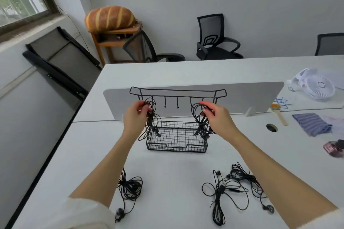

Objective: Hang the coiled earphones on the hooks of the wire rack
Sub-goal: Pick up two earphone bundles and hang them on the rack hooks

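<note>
A black wire rack (177,92) with a basket base stands mid-table, a row of hooks under its top bar. My left hand (135,117) pinches a coiled black earphone (151,117) at the leftmost hook. My right hand (216,117) grips a second coiled earphone (200,120) by the right-end hooks. Whether either coil rests on its hook is unclear. Two middle hooks (177,103) are bare. On the table near me lie a loose earphone at the left (130,188) and tangled earphones at the right (232,189).
A grey divider panel (242,96) stands right behind the rack. To the right are a white fan (316,87), a brush (280,115), a striped cloth (312,123), a pink bottle (334,148) and a cable hole (271,127). Office chairs stand beyond the table.
</note>
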`<state>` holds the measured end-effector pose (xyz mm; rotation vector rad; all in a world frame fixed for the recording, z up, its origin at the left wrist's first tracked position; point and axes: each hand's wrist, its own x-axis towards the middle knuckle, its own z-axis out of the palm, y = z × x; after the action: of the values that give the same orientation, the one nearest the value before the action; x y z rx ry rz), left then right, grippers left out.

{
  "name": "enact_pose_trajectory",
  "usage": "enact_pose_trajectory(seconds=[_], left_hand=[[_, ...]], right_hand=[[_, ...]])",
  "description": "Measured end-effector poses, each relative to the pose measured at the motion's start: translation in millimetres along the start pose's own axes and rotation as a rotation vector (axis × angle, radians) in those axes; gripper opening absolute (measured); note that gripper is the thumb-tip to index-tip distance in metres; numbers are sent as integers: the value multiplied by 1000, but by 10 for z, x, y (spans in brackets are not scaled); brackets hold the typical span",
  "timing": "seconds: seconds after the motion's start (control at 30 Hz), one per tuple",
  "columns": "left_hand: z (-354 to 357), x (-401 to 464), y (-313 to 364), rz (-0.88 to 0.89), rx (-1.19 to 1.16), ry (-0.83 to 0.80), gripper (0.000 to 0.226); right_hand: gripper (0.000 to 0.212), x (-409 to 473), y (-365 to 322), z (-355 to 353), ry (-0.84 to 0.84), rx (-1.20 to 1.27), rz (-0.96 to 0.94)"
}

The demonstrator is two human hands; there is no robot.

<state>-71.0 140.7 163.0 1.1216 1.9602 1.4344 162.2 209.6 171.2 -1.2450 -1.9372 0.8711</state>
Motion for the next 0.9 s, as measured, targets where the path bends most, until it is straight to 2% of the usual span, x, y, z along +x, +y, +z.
enact_pose_trajectory(seconds=[0.17,0.3,0.37,0.57,0.7,0.9], left_hand=[[59,176,-49,-127,-69,-47,22],[109,267,-103,-294,-184,-44,16],[120,275,-134,-318,-171,-46,13],[119,255,-261,-193,47,-53,7],[109,204,-220,-104,208,-2,25],[163,90,-173,92,335,200,28]], right_hand=[[32,55,70,51,-11,3,37],[32,77,134,57,-14,32,56],[31,88,135,50,6,70,54],[18,212,106,49,59,218,105],[19,236,114,59,112,197,77],[21,195,223,92,163,191,68]])
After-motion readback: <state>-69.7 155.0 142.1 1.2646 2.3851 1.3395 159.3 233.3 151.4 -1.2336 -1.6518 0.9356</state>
